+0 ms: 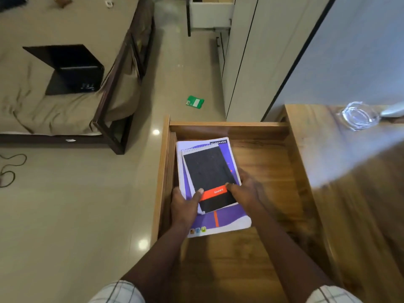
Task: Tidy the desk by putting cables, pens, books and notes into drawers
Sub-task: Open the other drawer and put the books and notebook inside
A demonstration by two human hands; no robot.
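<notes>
Pale tiled floor [76, 204] across the left half. Beyond it, a wide bed [32, 110] with a beige sheet. At right, a wooden table [349, 193], its top blurred. Pulled out from the table's left side, a deep wooden drawer [164, 171], open over the floor. On the bed, an open black laptop [72, 71].

Inside the drawer, close to its left wall, a purple notebook [220, 221] with its long side along the drawer's depth, probably placed so to leave the right half free for cables and pens. Stacked on it, slightly askew, a smaller black spiral pad [209, 171] with an orange band.

Left hand [183, 206] at the stack's near-left corner, thumb down on the pad's cover, grip closed on the pad and likely the notebook edge beneath. Right hand [244, 191] at the pad's right edge, thumb on the orange band, grip narrow, pinching the pad. Two-handed hold judged a way of keeping the loose pair together while set down. Whether already resting on the drawer bottom, impossible to tell. Release not yet made.

On the table's far corner, a clear glass dish [358, 115]. At the floor's far left, a dark cable [11, 169]. Beyond the drawer, a small green packet [195, 102].
</notes>
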